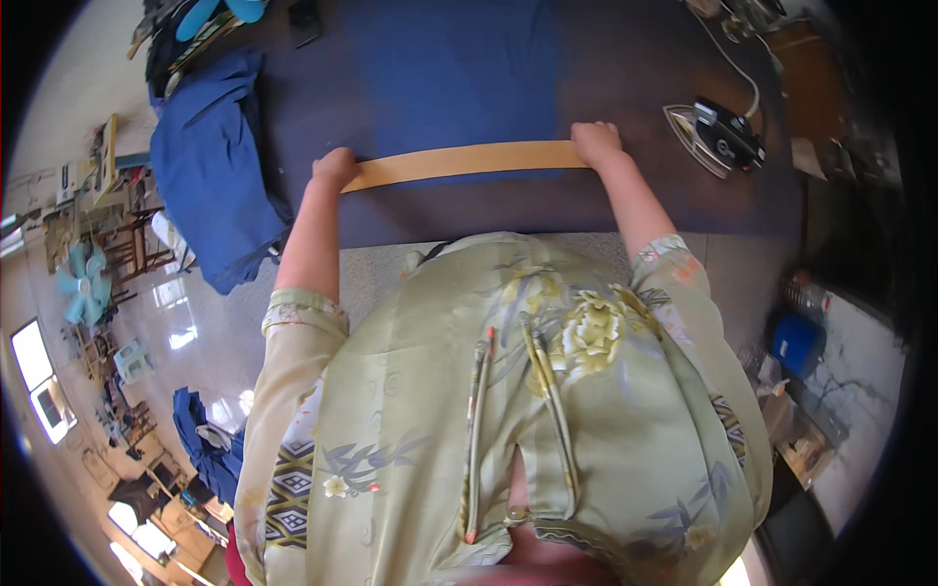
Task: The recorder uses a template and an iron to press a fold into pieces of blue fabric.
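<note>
A long, flat tan wooden ruler (467, 161) lies across the dark blue fabric (459, 68) on the ironing table (743, 210). Her left hand (335, 167) presses down on one end, her right hand (596, 143) on the other, fingers curled over it. An iron (718, 137) rests just right.

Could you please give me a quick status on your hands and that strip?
Left hand and right hand press the ends of the tan strip, flat on blue cloth. Iron rests right, apart. Nothing blocking.
</note>
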A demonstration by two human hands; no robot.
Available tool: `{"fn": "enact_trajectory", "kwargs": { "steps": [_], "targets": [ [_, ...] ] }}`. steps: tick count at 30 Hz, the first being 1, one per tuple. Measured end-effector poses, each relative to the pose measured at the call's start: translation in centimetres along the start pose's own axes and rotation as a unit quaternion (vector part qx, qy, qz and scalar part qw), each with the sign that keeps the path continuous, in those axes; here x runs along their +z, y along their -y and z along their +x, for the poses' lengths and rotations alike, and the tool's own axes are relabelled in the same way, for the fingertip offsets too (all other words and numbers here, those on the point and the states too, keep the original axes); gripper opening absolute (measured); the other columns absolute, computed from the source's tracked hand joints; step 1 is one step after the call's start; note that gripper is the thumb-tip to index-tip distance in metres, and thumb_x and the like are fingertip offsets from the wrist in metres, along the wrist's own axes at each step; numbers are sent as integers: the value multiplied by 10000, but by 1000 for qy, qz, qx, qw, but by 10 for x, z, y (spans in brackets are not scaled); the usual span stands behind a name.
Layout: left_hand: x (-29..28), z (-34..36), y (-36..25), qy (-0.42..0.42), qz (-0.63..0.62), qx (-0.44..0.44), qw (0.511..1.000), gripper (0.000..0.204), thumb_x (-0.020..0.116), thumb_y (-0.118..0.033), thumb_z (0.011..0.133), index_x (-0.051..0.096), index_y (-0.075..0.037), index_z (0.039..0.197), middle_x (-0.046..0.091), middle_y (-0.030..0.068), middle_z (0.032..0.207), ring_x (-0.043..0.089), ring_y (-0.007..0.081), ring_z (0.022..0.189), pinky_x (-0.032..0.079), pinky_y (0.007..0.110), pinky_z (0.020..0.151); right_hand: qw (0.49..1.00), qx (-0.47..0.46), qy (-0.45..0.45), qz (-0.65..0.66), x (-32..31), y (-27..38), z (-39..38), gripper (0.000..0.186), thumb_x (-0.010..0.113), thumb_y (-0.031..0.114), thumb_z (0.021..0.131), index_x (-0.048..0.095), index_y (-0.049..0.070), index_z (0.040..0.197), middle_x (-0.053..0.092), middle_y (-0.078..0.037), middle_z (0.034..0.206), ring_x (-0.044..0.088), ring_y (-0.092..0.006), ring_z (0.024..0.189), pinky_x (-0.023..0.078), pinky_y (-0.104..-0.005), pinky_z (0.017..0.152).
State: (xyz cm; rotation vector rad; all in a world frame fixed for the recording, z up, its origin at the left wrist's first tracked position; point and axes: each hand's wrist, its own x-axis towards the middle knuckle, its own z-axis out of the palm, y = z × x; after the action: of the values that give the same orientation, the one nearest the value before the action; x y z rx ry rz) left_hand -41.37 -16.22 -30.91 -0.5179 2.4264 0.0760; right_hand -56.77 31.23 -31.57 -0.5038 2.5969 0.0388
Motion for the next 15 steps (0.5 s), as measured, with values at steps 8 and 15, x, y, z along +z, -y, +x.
{"fn": "enact_trajectory", "kwargs": {
  "steps": [8,15],
  "targets": [
    [-16,-7,-10,26,33,-30,999,403,738,-315,801,695,-105,1142,667,96,1218,601,295,1177,381,518,1015,995,15,-86,-36,-11,23,-21,266,460,99,931,625,75,1138,584,-116,1249,504,-286,1217,335,-447,1078],
    [-10,1,-3,44,37,-28,998,457,774,-314,771,683,-99,1164,665,115,1216,600,306,1177,405,499,1007,997,18,-78,16,-13,22,-26,259,478,107,926,633,102,1133,574,-110,1224,492,-286,1219,380,-427,1025]
  ]
}}
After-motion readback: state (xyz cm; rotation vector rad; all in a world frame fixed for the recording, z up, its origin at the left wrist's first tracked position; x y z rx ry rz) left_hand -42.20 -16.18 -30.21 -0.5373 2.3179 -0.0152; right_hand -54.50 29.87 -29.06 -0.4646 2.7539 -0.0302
